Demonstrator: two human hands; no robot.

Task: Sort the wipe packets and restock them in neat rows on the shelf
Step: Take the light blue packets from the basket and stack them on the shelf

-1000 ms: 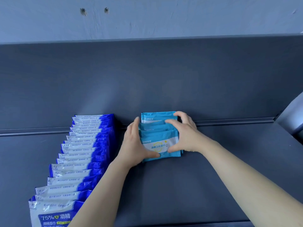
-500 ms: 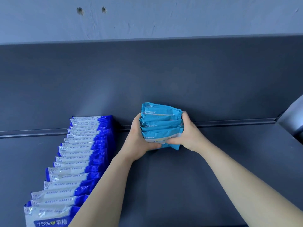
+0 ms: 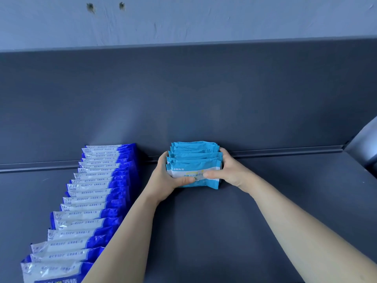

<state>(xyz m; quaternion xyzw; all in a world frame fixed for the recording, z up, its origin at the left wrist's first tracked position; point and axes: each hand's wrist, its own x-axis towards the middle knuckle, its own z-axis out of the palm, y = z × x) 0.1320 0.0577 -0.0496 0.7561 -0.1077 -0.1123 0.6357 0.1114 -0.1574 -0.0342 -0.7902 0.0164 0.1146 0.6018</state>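
Note:
A small stack of several light blue wipe packets stands on the dark grey shelf, close to its back panel. My left hand grips the stack's left side, thumb across the front packet. My right hand grips the right side, thumb also on the front packet. To the left, a long row of dark blue and white wipe packets runs from the back panel towards the front edge, each overlapping the one behind.
The shelf's back panel rises behind the packets, with a rail along its base. A grey side piece closes the shelf at the right. A pale wall shows above.
The light blue stack was lifted and squeezed together half a second ago. It now sits lower on the shelf, upright, with both hands still gripping its sides.

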